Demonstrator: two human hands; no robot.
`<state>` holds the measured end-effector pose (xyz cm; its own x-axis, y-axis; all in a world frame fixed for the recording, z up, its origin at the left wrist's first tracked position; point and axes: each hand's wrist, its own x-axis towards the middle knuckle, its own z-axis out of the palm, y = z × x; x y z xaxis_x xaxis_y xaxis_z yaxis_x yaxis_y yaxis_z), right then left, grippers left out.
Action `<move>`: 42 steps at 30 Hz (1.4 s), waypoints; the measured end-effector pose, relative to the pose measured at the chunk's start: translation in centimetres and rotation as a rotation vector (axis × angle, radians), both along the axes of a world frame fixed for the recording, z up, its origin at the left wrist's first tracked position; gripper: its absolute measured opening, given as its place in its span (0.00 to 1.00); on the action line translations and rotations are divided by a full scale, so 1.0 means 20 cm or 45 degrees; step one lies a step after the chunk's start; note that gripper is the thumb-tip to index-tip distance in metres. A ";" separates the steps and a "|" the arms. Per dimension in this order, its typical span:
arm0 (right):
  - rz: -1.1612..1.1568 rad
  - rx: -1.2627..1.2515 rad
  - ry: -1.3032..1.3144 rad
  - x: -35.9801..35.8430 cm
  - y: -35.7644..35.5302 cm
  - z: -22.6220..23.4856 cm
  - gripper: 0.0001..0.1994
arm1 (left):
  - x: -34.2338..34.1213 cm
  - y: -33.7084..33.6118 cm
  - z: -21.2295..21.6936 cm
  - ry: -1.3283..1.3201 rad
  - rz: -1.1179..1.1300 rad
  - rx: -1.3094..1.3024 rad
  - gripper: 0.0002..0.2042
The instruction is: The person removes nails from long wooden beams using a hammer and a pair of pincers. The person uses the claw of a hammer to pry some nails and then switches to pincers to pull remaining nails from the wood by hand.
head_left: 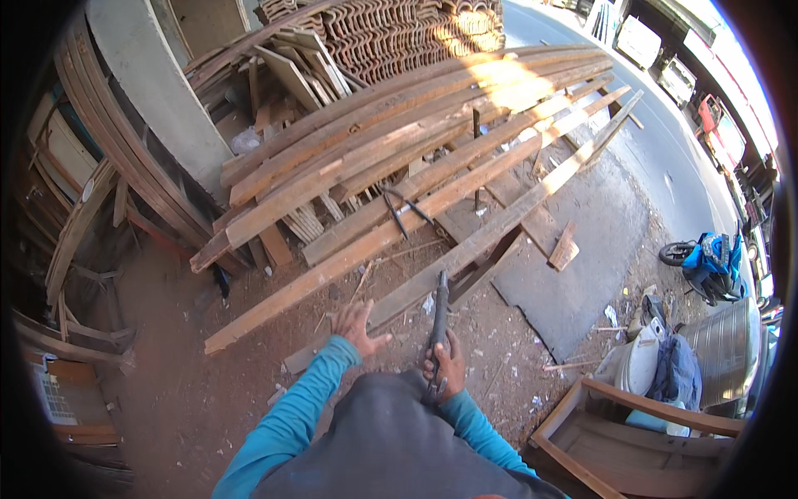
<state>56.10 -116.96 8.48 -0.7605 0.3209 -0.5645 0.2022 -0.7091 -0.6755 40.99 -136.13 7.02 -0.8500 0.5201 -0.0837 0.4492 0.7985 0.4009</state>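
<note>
Near the middle of the dirt yard, right hand (pixel 446 363) wrapped tight around the handle of a dark metal tool (pixel 438 320), apparently a hammer or pry bar, its head pointing away toward the near end of the closest plank (pixel 490 233). Left hand (pixel 357 324) spread wide, fingers splayed, hovering just beside that plank's near end and gripping nothing. Across the ground from near left to far right, several long planks laid side by side, leaning up onto a larger timber stack (pixel 391 125); farther off, a pile of roof tiles (pixel 399 29). On the right, a grey mat (pixel 582 249) with a short wood offcut (pixel 564 246) on it; beyond, a blue motorbike (pixel 706 262); near right, a wooden frame (pixel 632 424). As for progress, seemingly early on this plank: tool in hand but not yet set against the wood, no nail or mark clear enough to tell. Most planks lie untouched, so likely much left.
</note>
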 end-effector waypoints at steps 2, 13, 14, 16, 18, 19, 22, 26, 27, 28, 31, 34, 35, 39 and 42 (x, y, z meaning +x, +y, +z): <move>0.042 0.107 -0.103 -0.04 0.01 0.02 0.32 | -0.06 -0.12 -0.02 -0.053 0.107 -0.205 0.55; 0.325 0.427 -0.357 0.02 0.26 0.04 0.30 | -0.09 -0.33 -0.33 -0.588 0.268 -0.096 0.34; 0.367 0.507 -0.401 0.03 0.29 0.02 0.30 | -0.09 -0.33 -0.31 -0.573 0.260 -0.117 0.32; 0.400 0.633 -0.452 0.04 0.31 0.04 0.27 | -0.07 -0.34 -0.32 -0.569 0.259 -0.137 0.31; 0.487 0.806 -0.448 0.08 0.39 -0.03 0.27 | -0.04 -0.35 -0.36 -0.562 0.271 -0.106 0.28; 0.563 0.974 -0.433 0.08 0.43 -0.03 0.26 | -0.04 -0.34 -0.34 -0.577 0.274 -0.106 0.28; 0.691 1.073 -0.496 0.08 0.57 -0.01 0.26 | -0.03 -0.32 -0.30 -0.489 0.277 -0.143 0.27; 0.887 1.119 -0.539 0.03 0.76 0.01 0.26 | -0.07 -0.31 -0.27 -0.529 0.262 -0.118 0.28; 0.904 1.113 -0.530 0.03 0.82 0.00 0.26 | -0.08 -0.30 -0.26 -0.548 0.261 -0.125 0.29; 0.930 1.104 -0.536 0.01 0.88 0.00 0.26 | -0.08 -0.30 -0.26 -0.566 0.279 -0.131 0.29; 1.101 1.154 -0.474 -0.08 1.04 0.02 0.26 | -0.10 -0.31 -0.27 -0.590 0.296 -0.191 0.30; 1.276 1.225 -0.437 -0.18 1.23 0.05 0.25 | -0.10 -0.31 -0.22 -0.609 0.329 -0.253 0.32; 1.319 1.205 -0.451 -0.23 1.28 0.08 0.24 | -0.10 -0.31 -0.22 -0.619 0.349 -0.270 0.33; 1.655 1.359 -0.422 -0.45 1.55 0.07 0.22 | -0.13 -0.24 -0.15 -0.711 0.415 -0.396 0.34; 1.847 1.442 -0.446 -0.69 1.64 0.14 0.23 | -0.10 -0.28 -0.21 -0.630 0.394 -0.336 0.34</move>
<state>42.26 -84.07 11.28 -0.6607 -0.0996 -0.7440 0.3738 0.8159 -0.4412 39.00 -141.67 2.79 -0.7855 0.1653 -0.5964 -0.0056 0.9618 0.2739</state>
